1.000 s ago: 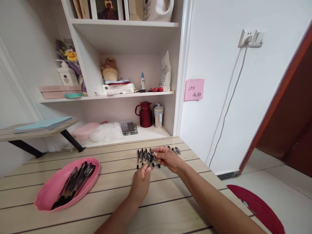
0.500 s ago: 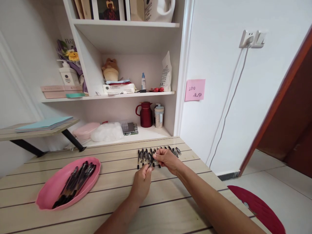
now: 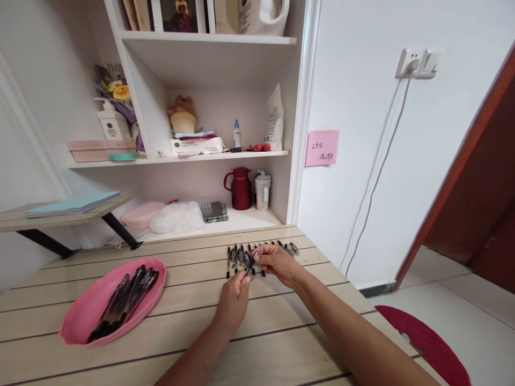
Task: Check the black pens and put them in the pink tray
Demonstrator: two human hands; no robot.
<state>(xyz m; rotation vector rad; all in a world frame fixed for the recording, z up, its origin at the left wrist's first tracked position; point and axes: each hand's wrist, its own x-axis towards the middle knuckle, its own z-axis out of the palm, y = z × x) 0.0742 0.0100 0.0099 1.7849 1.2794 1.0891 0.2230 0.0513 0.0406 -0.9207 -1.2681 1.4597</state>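
Between my two hands is a dark pen (image 3: 250, 265), tilted, just above the table. My left hand (image 3: 234, 298) pinches its lower end between thumb and fingers. My right hand (image 3: 277, 264) has its fingertips closed at the upper end. Behind my hands several black pens (image 3: 235, 257) lie side by side in a row on the wooden table, partly hidden by my right hand. To the left, a pink oval tray (image 3: 72, 327) holds a bundle of more dark pens (image 3: 129, 300).
A small raised stand (image 3: 108, 206) with a blue folder stands at the table's back left. White shelves (image 3: 209, 38) rise behind, with a dark red jug (image 3: 241, 188) and a cup (image 3: 263, 192) low down. A red round seat (image 3: 422, 343) is at the right.
Both hands keep nearly the same place. The pen between them shows slightly more, its upper end tipped a little toward my right fingertips. The row and the tray are unchanged.
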